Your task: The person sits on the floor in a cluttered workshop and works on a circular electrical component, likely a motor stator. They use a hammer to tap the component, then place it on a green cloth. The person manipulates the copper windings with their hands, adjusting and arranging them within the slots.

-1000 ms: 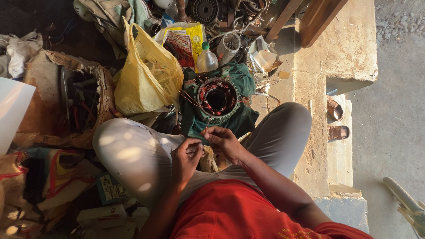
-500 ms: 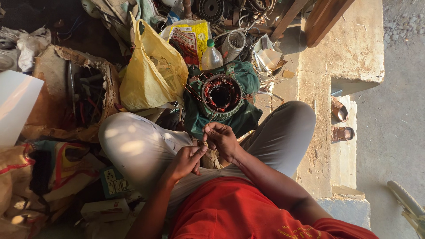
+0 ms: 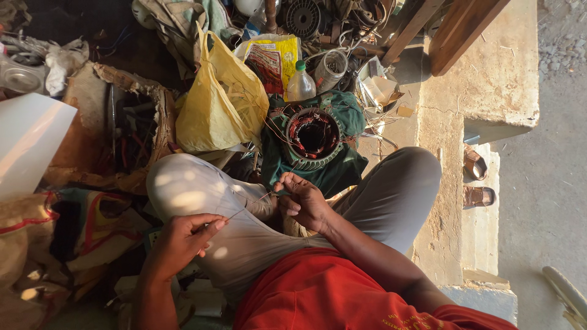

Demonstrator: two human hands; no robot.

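Note:
I sit cross-legged in grey trousers and a red shirt. My left hand (image 3: 183,239) pinches one end of a thin copper wire (image 3: 247,206) over my left knee. My right hand (image 3: 302,200) pinches the other end, so the wire runs taut between the two. Just beyond my right hand a round motor stator (image 3: 313,137) with reddish copper windings rests on a dark green cloth (image 3: 342,172), loose wire strands trailing around it.
A yellow plastic bag (image 3: 220,104) stands left of the stator, a clear bottle with a green cap (image 3: 301,84) behind it. A torn cardboard box of tools (image 3: 131,131) lies at left, a white sheet (image 3: 27,143) beside it. Sandals (image 3: 477,180) sit past the concrete step (image 3: 489,91).
My left hand has drawn away from my right, down and to the left, pulling the wire out straight between them. The view has shifted slightly.

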